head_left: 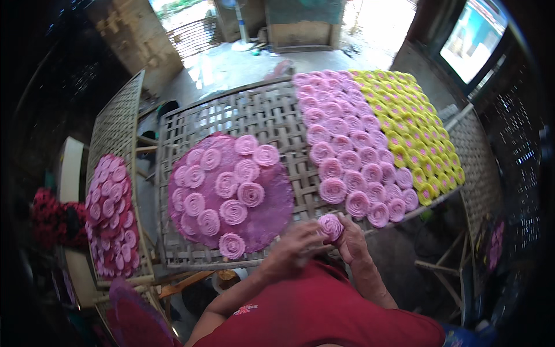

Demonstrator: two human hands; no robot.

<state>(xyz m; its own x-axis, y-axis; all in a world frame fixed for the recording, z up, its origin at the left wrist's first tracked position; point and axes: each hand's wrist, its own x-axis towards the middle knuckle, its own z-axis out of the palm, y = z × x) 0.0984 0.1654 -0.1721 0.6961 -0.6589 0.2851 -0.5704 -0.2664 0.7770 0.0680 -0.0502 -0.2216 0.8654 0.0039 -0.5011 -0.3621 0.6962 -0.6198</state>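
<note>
My right hand [354, 248] is closed on a pink spiral rosette [329, 226], holding it at the near edge of the woven bamboo rack [237, 104]. My left hand [292, 248] is beside it, fingertips reaching toward the rosette but blurred, so their grip is unclear. On the rack's left lies a round purple-pink sheet [272, 214] with several loose pink rosettes [245, 170]. Packed rows of pink rosettes [347, 162] cover the middle right, next to rows of yellow flowers with pink centres [425, 150].
A second woven rack [115, 127] with pink rosettes [113, 214] stands at the left, another woven panel [474, 162] at the right. A pale wooden piece [70, 168], red-and-black cloth [49, 214] and bucket [219, 280] are nearby. A fan [241, 26] stands at the back.
</note>
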